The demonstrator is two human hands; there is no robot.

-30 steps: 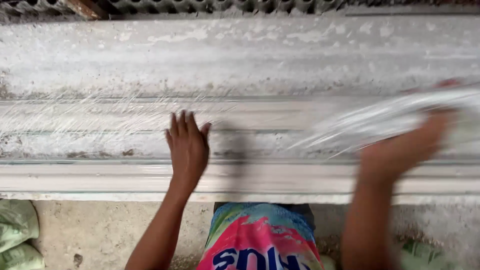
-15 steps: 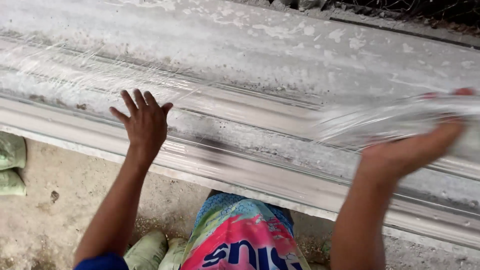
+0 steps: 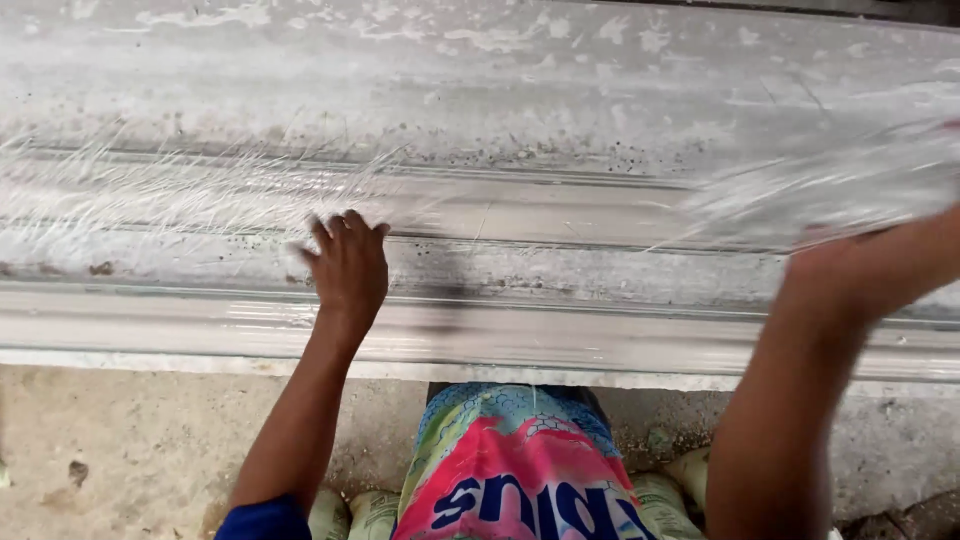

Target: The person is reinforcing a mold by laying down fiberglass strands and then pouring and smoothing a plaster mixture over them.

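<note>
Head view: the left hand [image 3: 347, 265] is pressed flat, fingers spread, on the long grey moulded slab [image 3: 500, 330], over glass-fibre strands [image 3: 180, 195]. A sheet of the fibre [image 3: 830, 185] is seemingly gripped by the blurred right hand [image 3: 850, 275]; its fingers cannot be made out.

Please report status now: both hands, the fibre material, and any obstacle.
Left hand flat, open, pressing glass fibre strands onto long grey mould. Right hand gripping fibre bundle, blurred. No obstacle seen.
</note>
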